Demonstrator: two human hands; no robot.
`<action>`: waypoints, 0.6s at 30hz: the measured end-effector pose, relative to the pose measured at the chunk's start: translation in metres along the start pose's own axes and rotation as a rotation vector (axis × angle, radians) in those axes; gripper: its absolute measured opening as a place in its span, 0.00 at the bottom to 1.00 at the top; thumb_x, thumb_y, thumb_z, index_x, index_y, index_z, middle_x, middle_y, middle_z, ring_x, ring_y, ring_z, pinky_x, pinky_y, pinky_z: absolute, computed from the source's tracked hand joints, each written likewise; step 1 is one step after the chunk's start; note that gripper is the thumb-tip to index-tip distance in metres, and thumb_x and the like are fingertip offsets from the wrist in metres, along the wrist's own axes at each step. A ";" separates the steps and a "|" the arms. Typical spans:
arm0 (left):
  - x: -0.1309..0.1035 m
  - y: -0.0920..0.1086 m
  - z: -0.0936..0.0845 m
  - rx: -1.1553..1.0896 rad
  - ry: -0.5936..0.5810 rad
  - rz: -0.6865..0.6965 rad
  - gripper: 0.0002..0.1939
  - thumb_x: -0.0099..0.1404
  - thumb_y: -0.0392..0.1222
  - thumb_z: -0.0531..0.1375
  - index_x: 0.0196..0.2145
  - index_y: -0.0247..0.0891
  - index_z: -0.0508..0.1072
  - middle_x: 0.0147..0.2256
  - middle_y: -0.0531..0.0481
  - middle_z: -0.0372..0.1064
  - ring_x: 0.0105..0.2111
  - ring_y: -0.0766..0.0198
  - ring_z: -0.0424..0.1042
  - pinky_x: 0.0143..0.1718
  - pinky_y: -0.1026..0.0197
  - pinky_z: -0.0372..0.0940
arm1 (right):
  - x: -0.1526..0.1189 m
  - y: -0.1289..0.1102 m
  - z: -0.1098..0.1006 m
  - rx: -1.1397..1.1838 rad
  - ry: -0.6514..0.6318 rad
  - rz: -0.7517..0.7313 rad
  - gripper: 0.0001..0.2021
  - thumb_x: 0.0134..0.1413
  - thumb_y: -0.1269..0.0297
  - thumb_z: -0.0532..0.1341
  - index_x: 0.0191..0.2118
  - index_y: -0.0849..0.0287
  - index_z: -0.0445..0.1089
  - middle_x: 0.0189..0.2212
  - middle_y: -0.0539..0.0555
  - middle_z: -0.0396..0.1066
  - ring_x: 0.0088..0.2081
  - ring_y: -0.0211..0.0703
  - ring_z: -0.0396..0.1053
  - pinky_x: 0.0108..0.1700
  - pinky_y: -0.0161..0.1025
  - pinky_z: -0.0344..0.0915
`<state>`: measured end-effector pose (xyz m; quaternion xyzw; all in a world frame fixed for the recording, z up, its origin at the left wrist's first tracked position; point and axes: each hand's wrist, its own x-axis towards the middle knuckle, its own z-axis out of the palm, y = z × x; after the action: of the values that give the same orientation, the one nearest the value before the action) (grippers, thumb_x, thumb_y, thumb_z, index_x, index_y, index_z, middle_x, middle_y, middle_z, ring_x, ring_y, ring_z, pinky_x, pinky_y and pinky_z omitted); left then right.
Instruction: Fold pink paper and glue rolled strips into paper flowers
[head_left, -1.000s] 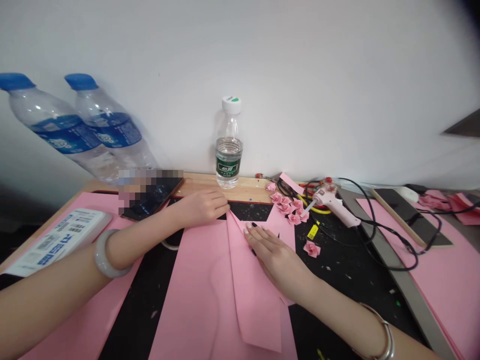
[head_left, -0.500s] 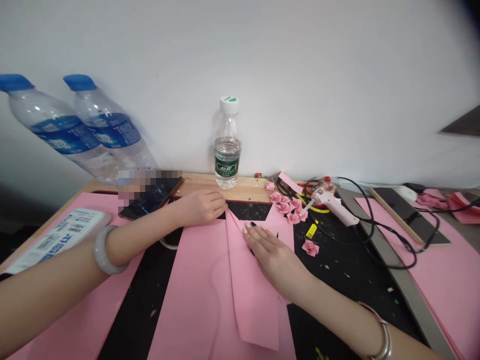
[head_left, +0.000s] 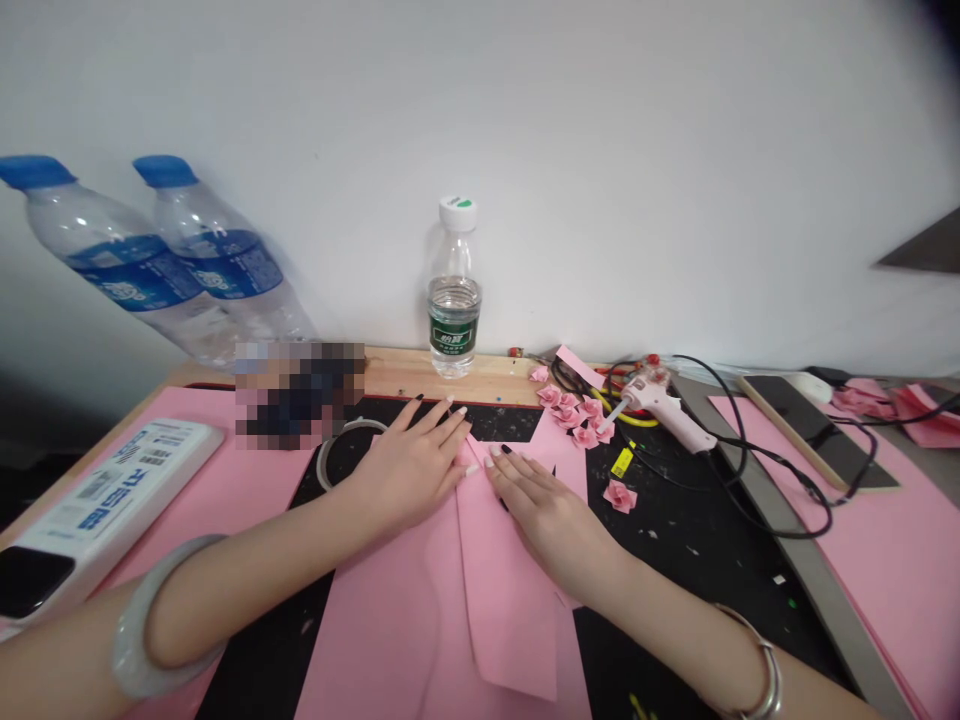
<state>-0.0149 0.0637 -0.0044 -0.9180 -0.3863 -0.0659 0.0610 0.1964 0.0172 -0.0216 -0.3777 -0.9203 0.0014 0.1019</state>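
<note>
A large pink paper sheet (head_left: 382,610) lies on the black mat (head_left: 675,580), with a narrower folded pink piece (head_left: 506,600) on top, its pointed end toward the wall. My left hand (head_left: 412,455) rests flat with fingers spread over the pointed end and the sheet's far edge. Close to its right, my right hand (head_left: 544,505) lies flat on the folded piece's right side, fingers stretched out. Neither hand grips anything. The paper under both hands is hidden.
A water bottle (head_left: 454,310) stands by the wall, two large bottles (head_left: 139,270) lean at left. Several paper roses (head_left: 568,410), a glue gun (head_left: 664,410) with cables and a phone (head_left: 817,430) lie right. A white box (head_left: 112,500) sits left.
My left hand has moved right and nearer to me, from a closed pose at the paper's tip to spread fingers over it. The right hand has stayed in place.
</note>
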 end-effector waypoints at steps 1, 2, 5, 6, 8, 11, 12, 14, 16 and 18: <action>-0.001 0.002 0.000 -0.012 -0.011 -0.025 0.21 0.69 0.42 0.49 0.54 0.27 0.67 0.56 0.37 0.64 0.59 0.46 0.57 0.58 0.40 0.50 | 0.000 0.000 0.000 0.004 0.005 0.000 0.24 0.56 0.82 0.47 0.59 0.73 0.60 0.58 0.68 0.61 0.60 0.51 0.58 0.60 0.51 0.60; -0.002 0.003 0.000 -0.024 -0.018 -0.046 0.22 0.69 0.42 0.49 0.55 0.27 0.66 0.56 0.37 0.63 0.60 0.47 0.56 0.57 0.40 0.51 | 0.000 0.000 0.000 0.011 0.012 0.001 0.24 0.56 0.82 0.47 0.59 0.73 0.60 0.58 0.67 0.61 0.60 0.50 0.58 0.60 0.51 0.60; -0.004 0.005 -0.001 -0.060 -0.027 -0.081 0.22 0.69 0.43 0.48 0.56 0.30 0.65 0.58 0.38 0.61 0.60 0.48 0.55 0.57 0.41 0.51 | 0.000 0.000 0.000 0.026 0.026 0.005 0.25 0.56 0.82 0.47 0.59 0.72 0.60 0.58 0.68 0.61 0.60 0.49 0.58 0.59 0.51 0.60; -0.004 0.005 -0.001 -0.071 -0.031 -0.091 0.22 0.69 0.43 0.48 0.56 0.31 0.65 0.58 0.38 0.61 0.60 0.48 0.55 0.57 0.41 0.51 | 0.000 0.000 0.000 0.025 0.027 0.006 0.25 0.56 0.82 0.47 0.59 0.72 0.60 0.58 0.68 0.61 0.60 0.50 0.58 0.59 0.51 0.60; -0.004 0.006 -0.001 -0.090 -0.046 -0.114 0.22 0.68 0.44 0.48 0.56 0.31 0.65 0.58 0.39 0.60 0.60 0.48 0.55 0.57 0.39 0.50 | 0.000 -0.001 0.000 0.016 0.026 0.008 0.24 0.56 0.82 0.47 0.59 0.73 0.60 0.58 0.68 0.61 0.60 0.50 0.59 0.59 0.51 0.60; -0.004 0.008 0.002 -0.097 -0.035 -0.144 0.23 0.68 0.45 0.50 0.56 0.32 0.65 0.58 0.39 0.61 0.60 0.45 0.55 0.57 0.37 0.50 | 0.000 -0.001 0.000 0.015 0.024 0.008 0.24 0.56 0.82 0.47 0.59 0.72 0.60 0.58 0.67 0.61 0.60 0.50 0.59 0.59 0.50 0.61; -0.004 0.009 0.003 -0.091 -0.015 -0.148 0.23 0.68 0.46 0.50 0.56 0.32 0.65 0.58 0.39 0.61 0.60 0.45 0.56 0.56 0.37 0.49 | 0.000 -0.001 0.000 0.018 0.026 0.009 0.24 0.56 0.82 0.47 0.59 0.72 0.60 0.58 0.67 0.61 0.60 0.50 0.59 0.59 0.50 0.61; -0.005 0.011 0.007 -0.070 0.030 -0.157 0.23 0.68 0.46 0.50 0.56 0.33 0.65 0.57 0.38 0.62 0.59 0.44 0.56 0.56 0.36 0.48 | 0.000 -0.001 0.001 0.023 0.027 0.012 0.25 0.55 0.83 0.47 0.59 0.71 0.60 0.58 0.66 0.62 0.60 0.49 0.59 0.59 0.50 0.61; -0.006 0.014 0.010 -0.042 0.059 -0.174 0.22 0.68 0.46 0.50 0.55 0.33 0.66 0.57 0.38 0.63 0.59 0.44 0.56 0.57 0.36 0.47 | 0.000 0.000 0.002 0.017 0.026 0.014 0.25 0.56 0.83 0.47 0.59 0.71 0.60 0.58 0.66 0.62 0.60 0.49 0.58 0.59 0.50 0.61; -0.006 0.015 0.011 -0.021 0.063 -0.184 0.22 0.68 0.46 0.50 0.55 0.32 0.66 0.56 0.36 0.63 0.60 0.43 0.55 0.58 0.35 0.45 | 0.000 0.000 0.002 0.007 0.019 0.013 0.24 0.56 0.82 0.47 0.59 0.72 0.60 0.58 0.66 0.61 0.60 0.49 0.58 0.59 0.50 0.60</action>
<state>-0.0069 0.0509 -0.0170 -0.8768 -0.4660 -0.1041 0.0570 0.1961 0.0167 -0.0234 -0.3834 -0.9168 0.0019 0.1120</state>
